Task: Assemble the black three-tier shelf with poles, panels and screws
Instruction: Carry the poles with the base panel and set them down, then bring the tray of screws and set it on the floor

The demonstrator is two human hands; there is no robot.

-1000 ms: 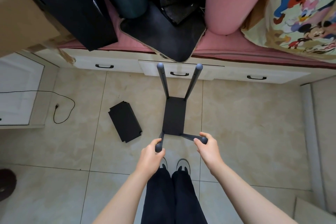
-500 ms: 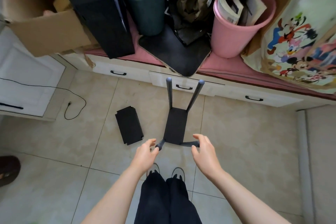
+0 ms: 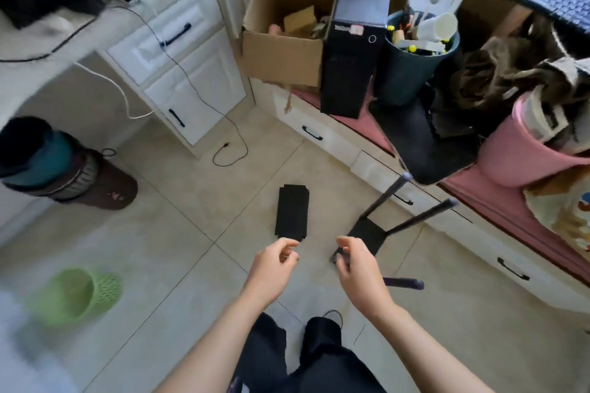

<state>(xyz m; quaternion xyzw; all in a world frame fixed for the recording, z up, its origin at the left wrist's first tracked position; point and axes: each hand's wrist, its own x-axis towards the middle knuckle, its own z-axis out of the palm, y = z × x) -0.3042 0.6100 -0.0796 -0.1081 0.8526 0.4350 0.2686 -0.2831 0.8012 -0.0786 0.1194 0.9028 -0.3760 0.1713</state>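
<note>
Nearest the camera, two bare forearms are seen reaching forward over dark trouser legs. Both hands are held above the tiled floor [image 3: 178,252] with fingers loosely curled. Nothing is held by the left hand [image 3: 271,268]. The right hand [image 3: 357,271] is seen just over the near pole end of the shelf frame [image 3: 367,233]; whether the pole is touched cannot be told. The frame, one black panel with four dark poles, is stood on the floor just beyond the right hand, two poles [image 3: 383,201] slanting up and away. A loose panel [image 3: 292,212] is laid flat beside it, ahead of the left hand. Farther off, a white drawer unit [image 3: 376,166] topped with a pink cushion is loaded with a cardboard box [image 3: 284,51] and a pink bucket [image 3: 523,153].
</note>
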